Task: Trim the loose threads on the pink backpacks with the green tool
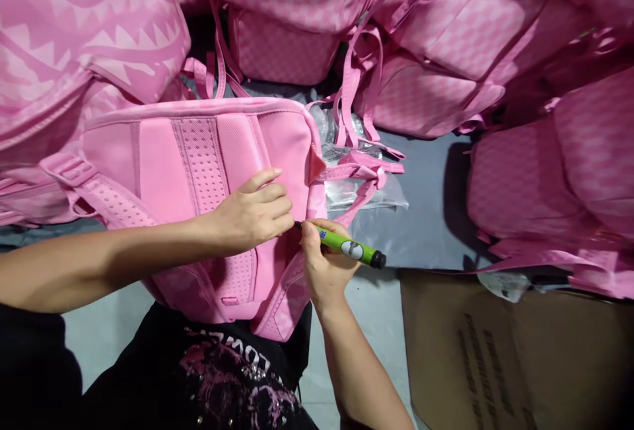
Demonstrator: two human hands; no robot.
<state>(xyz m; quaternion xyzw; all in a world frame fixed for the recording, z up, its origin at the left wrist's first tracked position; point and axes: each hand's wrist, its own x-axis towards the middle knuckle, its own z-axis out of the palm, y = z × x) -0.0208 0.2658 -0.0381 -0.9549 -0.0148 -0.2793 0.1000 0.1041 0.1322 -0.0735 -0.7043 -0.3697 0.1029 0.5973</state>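
A pink backpack (284,152) lies across the lap and table edge, its padded back panel and straps facing up. My left hand (260,212) is closed on the back panel near its lower right side, fingers bent and pressed together on the fabric. In my right hand (329,268) is a green marker pen (341,242), gripped between thumb and fingers. Its black tip points left and sits at the backpack, right beside my left fingertips. Whether the tip touches the fabric I cannot tell. A shoulder strap (116,202) runs under my left forearm.
Several more pink backpacks surround the work area, including a checkered one (282,40) behind and another (525,192) at the right. Clear plastic wrapping (366,192) lies on the grey surface (421,218) beside the straps. A brown cardboard box (446,351) stands at lower right.
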